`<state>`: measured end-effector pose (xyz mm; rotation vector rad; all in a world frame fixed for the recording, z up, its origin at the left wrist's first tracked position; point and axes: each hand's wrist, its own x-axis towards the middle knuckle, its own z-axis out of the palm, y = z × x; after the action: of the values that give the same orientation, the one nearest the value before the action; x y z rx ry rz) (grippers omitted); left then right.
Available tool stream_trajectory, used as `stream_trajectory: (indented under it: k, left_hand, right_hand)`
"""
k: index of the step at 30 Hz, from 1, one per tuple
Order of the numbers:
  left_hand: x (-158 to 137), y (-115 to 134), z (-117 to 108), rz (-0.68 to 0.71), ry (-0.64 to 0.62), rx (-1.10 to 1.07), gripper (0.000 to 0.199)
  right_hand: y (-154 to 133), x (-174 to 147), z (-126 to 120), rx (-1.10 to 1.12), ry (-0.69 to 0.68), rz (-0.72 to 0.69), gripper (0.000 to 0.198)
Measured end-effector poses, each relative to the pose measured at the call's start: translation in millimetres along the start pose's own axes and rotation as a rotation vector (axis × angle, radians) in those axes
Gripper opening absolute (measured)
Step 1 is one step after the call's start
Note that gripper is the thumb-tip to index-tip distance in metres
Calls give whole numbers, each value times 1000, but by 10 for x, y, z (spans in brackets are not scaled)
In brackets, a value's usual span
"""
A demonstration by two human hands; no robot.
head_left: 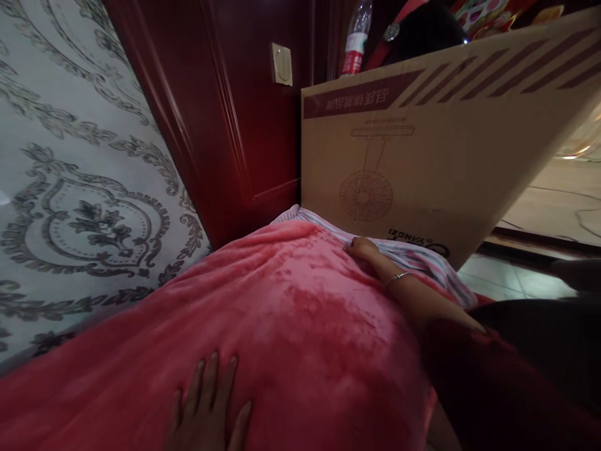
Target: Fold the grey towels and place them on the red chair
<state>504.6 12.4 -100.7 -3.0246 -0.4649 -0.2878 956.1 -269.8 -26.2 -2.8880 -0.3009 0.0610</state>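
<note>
A plush pink-red blanket (300, 326) spreads over the surface before me. My left hand (204, 407) lies flat on it at the lower edge of the view, fingers apart. Farther off, at the blanket's far right edge, my right hand (365, 250) has its fingers curled down on the fabric, closed on the blanket; the fingertips are partly hidden. A thin bracelet (398, 277) circles that wrist. Just past the hand, a grey, white and pink striped cloth (417, 255) shows along the blanket's border.
A tall cardboard box (422, 156) with a printed fan stands beyond the blanket, a plastic bottle (355, 47) and other items above it. Dark red wood panelling (253, 125) bears a switch plate (282, 64). Patterned wallpaper (84, 188) covers the left wall. Tiled floor (507, 279) shows at right.
</note>
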Motion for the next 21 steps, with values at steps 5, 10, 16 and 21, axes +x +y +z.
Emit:
stream_trajectory:
  k: [5, 10, 16, 21]
  left_hand:
    - [41, 98, -143, -30, -13, 1, 65]
    - [75, 186, -263, -64, -48, 11, 69]
    - [96, 218, -313, -89, -91, 46, 69]
    - [99, 255, -343, -85, -58, 41, 68]
  right_hand:
    - [5, -32, -24, 34, 52, 3, 24]
    - [20, -67, -70, 22, 238, 46, 44]
    - [26, -92, -12, 53, 101, 48, 36]
    - [300, -218, -150, 106, 46, 62, 39]
